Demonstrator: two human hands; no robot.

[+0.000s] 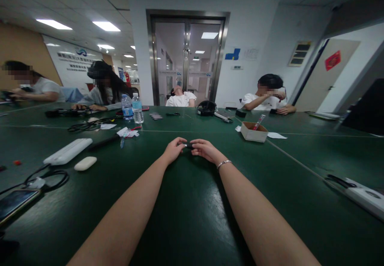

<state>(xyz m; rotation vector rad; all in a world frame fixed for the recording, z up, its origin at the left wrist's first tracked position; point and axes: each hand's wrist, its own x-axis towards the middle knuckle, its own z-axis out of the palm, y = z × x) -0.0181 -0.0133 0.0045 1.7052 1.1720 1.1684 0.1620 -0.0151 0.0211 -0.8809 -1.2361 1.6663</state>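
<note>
Both arms reach out over the green tabletop (pixel 186 202). Between the fingertips is a small black object with a shiny, metal-looking end (pixel 189 146); it is too small to name. My left hand (pixel 174 150) pinches its shiny end. The black end is gripped by the fingers of my right hand (pixel 205 150), which has a silver bracelet (pixel 224 164) at the wrist. Fingers cover part of the object, and both hands are close to the table surface.
To the left lie a white power bank (pixel 68 152), a white oval case (pixel 85 163), a cable and a phone (pixel 18 204). Two water bottles (pixel 138 110) stand farther back. A small open box (pixel 254 133) sits right of centre, a power strip (pixel 367 196) far right. Several people sit opposite.
</note>
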